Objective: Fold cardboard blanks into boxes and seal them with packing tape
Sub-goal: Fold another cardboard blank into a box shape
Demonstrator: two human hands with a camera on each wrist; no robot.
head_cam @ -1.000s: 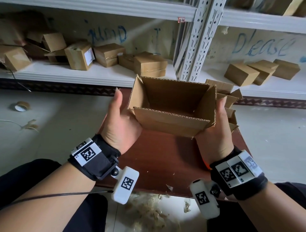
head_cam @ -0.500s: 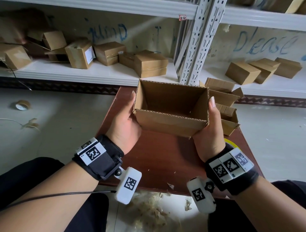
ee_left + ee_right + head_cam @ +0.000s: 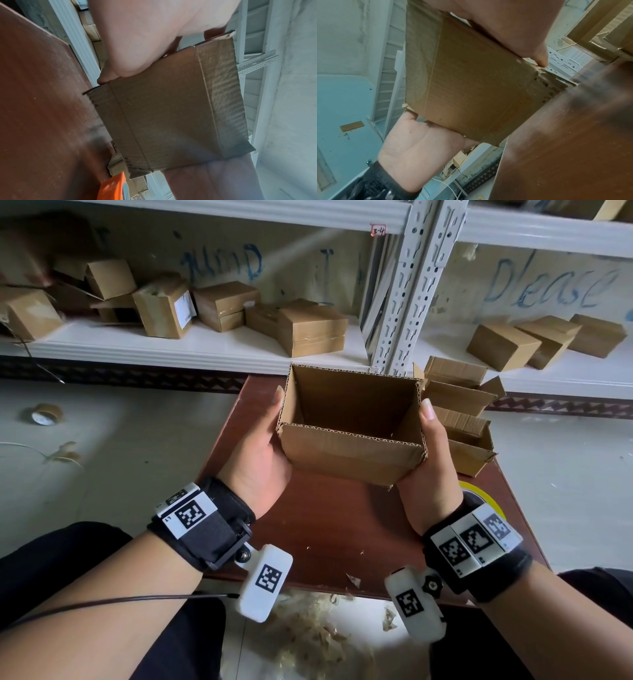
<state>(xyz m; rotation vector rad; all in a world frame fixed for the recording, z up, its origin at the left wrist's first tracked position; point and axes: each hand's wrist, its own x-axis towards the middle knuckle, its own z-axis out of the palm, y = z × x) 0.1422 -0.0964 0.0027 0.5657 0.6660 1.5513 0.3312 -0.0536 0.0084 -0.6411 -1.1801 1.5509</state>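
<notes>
While both thumbs flank it, box (image 3: 352, 453) sits between palms.

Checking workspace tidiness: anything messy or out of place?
Yes. Cardboard scraps litter the floor below the table edge, a tape roll lies on the floor at left, and shelf boxes sit tumbled askew.

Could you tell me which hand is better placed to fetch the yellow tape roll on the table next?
Probably the right hand: the yellow tape roll shows just beside its wrist, while the left hand grips the box on the far side.
</notes>
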